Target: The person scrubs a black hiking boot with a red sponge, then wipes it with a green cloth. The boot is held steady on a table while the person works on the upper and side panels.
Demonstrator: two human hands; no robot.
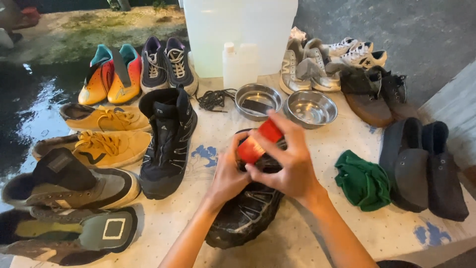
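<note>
Hands meet over the black shoe (245, 208) lying before us on the table (317, 233): our right hand (290, 166) pinches a small red container (258, 144) (held just above the shoe), and our left hand (229, 176) closes fingers on its lower end. Two steel bowls (310, 106) sit behind, a green cloth (363, 181) beside.

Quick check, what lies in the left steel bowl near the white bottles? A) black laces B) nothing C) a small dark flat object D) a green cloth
C: a small dark flat object lies inside the left steel bowl; the green cloth sits on the table farther right, and the black laces lie outside the bowl to its left.
</note>
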